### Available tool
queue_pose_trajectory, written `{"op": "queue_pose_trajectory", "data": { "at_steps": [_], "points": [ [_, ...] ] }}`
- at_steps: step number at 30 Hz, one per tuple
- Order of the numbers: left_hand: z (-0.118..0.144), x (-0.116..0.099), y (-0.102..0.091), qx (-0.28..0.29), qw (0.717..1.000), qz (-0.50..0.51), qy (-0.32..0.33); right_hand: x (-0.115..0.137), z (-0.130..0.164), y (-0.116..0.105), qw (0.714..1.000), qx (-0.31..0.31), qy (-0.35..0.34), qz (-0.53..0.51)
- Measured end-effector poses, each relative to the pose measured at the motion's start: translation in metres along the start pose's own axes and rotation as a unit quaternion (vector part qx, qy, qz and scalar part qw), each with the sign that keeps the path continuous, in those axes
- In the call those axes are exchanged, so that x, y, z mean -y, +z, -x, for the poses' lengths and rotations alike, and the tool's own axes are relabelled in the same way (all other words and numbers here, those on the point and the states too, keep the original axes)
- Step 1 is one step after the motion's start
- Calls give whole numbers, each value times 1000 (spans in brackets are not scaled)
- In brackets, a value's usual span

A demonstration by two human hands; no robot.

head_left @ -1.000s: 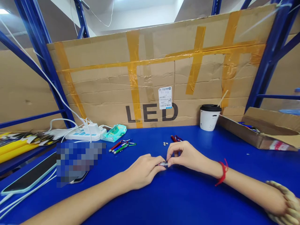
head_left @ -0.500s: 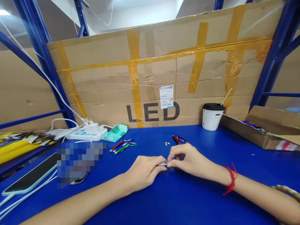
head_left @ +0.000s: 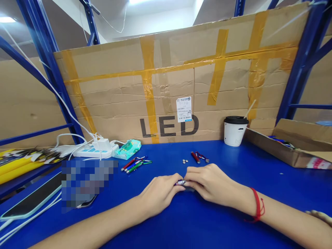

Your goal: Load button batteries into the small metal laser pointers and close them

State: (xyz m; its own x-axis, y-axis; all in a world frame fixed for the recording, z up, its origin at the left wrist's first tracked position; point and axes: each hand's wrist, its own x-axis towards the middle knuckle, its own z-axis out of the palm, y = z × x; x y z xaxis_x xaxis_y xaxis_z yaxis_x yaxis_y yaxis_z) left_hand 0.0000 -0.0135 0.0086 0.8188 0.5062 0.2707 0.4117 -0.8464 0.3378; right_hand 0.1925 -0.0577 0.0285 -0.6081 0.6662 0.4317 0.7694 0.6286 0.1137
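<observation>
Over the middle of the blue table, a small silver-ended penlight (head_left: 180, 182) lies sideways between my fingers, most of its body hidden. My left hand (head_left: 162, 190) pinches it between thumb and forefinger. From the other side, my right hand (head_left: 207, 180) has its thumb and fingers closed on the silver end. Several silver button cells (head_left: 185, 161) rest beyond my hands. A red penlight (head_left: 195, 157) lies just to their right, beside a dark red part with a clip (head_left: 202, 156). Red, blue and green penlights (head_left: 135, 165) with carabiner clips are grouped to the left.
A lidded paper cup (head_left: 234, 131) with a straw stands at the back right, beside an open cardboard box (head_left: 285, 148). Back left are a green packet (head_left: 128, 149) and a white power strip (head_left: 90, 151) with cables. A phone (head_left: 33, 195) lies at left. Taped cardboard (head_left: 116, 103) closes the back.
My right hand has turned, its fingers now lower and more closed around the penlight's end. The red penlight behind it shows more fully. The view has tilted up slightly.
</observation>
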Motion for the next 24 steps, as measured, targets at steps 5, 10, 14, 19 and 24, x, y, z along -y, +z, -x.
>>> {"op": "queue_pose_trajectory", "data": {
  "at_steps": [5, 10, 14, 19, 24],
  "points": [
    [-2, 1, 0, -15, 1000, 7, 2, -6, 0, 1, 1000, -12, 9, -2],
    [-1, 2, -2, -29, 999, 11, 9, -12, 1, 4, 991, 0, 64, -117],
    [0, 1, -2, -22, 999, 9, 28, -20, 0, 8, 967, 31, 119, -222],
    [1, 0, -4, -29, 999, 23, 20, -23, 0, 8, 951, 37, 123, -282],
    [3, -3, -6, -59, 998, 22, 14, -19, 0, 4, 957, 48, 80, -273]
  ]
}}
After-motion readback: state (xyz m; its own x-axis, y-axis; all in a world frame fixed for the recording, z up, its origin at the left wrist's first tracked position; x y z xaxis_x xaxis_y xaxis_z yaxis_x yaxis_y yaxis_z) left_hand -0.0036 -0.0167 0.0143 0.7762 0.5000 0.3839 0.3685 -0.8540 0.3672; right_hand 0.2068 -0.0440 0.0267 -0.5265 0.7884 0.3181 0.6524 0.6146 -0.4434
